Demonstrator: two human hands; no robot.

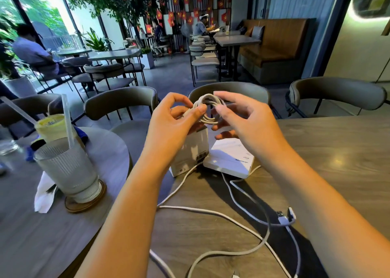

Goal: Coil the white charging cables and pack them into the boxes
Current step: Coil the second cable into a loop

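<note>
Head view: left hand (168, 125) and right hand (244, 119) fingers (198, 110) tight around cable coil (209, 98), above white boxes (190, 153).

Left hand (175, 119), right hand (242, 117) aloft, curled

I hold a coiled cable (207, 111), its white loops bunched, above the upright box (190, 153) and flat box (230, 158). Loose cables (211, 212) sprawl toward the near edge of the table (327, 151).
</note>
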